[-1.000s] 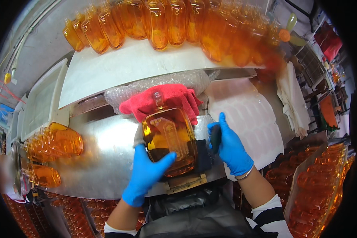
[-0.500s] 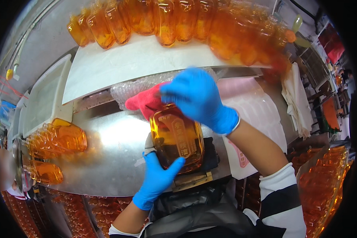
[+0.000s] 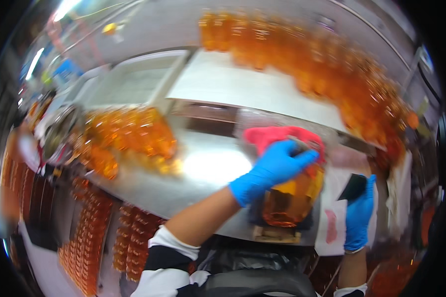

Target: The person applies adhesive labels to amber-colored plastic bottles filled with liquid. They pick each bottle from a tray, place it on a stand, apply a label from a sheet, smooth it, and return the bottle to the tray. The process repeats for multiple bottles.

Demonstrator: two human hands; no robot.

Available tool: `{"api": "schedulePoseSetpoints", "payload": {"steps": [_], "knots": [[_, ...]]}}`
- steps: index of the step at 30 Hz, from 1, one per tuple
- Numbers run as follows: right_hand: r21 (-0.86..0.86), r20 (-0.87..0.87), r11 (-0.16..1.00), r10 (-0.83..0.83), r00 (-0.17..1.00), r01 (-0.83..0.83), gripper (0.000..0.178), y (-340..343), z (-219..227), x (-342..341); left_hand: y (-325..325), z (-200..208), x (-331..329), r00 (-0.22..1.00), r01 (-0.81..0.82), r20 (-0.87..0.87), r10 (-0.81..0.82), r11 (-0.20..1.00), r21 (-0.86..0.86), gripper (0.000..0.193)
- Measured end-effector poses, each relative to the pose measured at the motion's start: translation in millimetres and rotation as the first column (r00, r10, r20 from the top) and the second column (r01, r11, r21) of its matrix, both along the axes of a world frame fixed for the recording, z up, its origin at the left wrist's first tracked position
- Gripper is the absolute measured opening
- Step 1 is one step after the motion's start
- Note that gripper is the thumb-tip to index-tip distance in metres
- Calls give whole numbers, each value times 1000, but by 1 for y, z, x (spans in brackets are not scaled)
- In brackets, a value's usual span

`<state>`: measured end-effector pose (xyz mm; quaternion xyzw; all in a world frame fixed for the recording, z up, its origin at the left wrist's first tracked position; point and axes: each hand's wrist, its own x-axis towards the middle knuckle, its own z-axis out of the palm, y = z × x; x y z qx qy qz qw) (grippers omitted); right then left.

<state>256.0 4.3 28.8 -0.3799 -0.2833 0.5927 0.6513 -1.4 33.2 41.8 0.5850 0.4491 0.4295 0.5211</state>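
A flat-sided amber glass bottle (image 3: 288, 202) lies tilted on a dark pad in front of me, its base toward me. My left hand (image 3: 282, 167) reaches across to its far, neck end; the fingers close there around a greyish part, blurred, which seems to be the neck. Just beyond those fingers a crumpled pink-red cloth (image 3: 270, 134) lies against the neck end. To the right, my right hand (image 3: 360, 215) grips a dark, flat, rectangular piece (image 3: 353, 187) between thumb and fingers, above a white printed sheet (image 3: 329, 242). Both hands wear blue gloves.
A wooden block (image 3: 276, 234) sits at the near table edge, below the bottle. Amber bottles (image 3: 134, 132) lie grouped on the metal table's (image 3: 210, 190) left. More bottles (image 3: 327, 64) stand along the white board (image 3: 233, 74) behind. A pale bin (image 3: 139, 81) stands far left.
My view has swung left. The left hand has moved from the bottle's lower side to its neck end. My right hand has left the neck and now holds the dark flat piece at the right.
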Motion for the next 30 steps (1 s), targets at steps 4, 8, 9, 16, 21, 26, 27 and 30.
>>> {"api": "schedulePoseSetpoints", "payload": {"steps": [4, 8, 9, 16, 21, 26, 27, 30], "knots": [[-69, 113, 998, -8, 994, 15, 35, 33, 37, -61, -54, 13, -26, 971, -123, -159, 176, 947, 297, 21], [73, 323, 941, 292, 900, -332, 34, 85, 56, -103, -118, -2, -75, 884, -464, 187, 429, 852, 241, 22], [56, 436, 924, 318, 842, -378, 27, 96, 65, -118, -137, 9, -86, 751, -657, 238, 616, 731, 184, 21], [477, 861, 742, -502, 82, -471, 44, 227, 115, -240, -194, 4, -253, -75, -683, -206, 976, 101, 724, 19], [219, 937, 908, -297, -182, -357, 47, 309, 146, -317, -195, -23, -332, -416, -662, -373, 829, 5, 750, 27], [350, 897, 880, -413, -155, -322, 43, 358, 137, -308, -172, -45, -366, -430, -684, -336, 838, -58, 728, 32], [333, 914, 889, -386, -123, -314, 41, 360, 135, -305, -167, -45, -363, -443, -675, -334, 832, -64, 735, 32], [370, 925, 870, -377, 45, -326, 34, 339, 134, -278, -163, -47, -354, -540, -556, -289, 790, -77, 828, 35]]}}
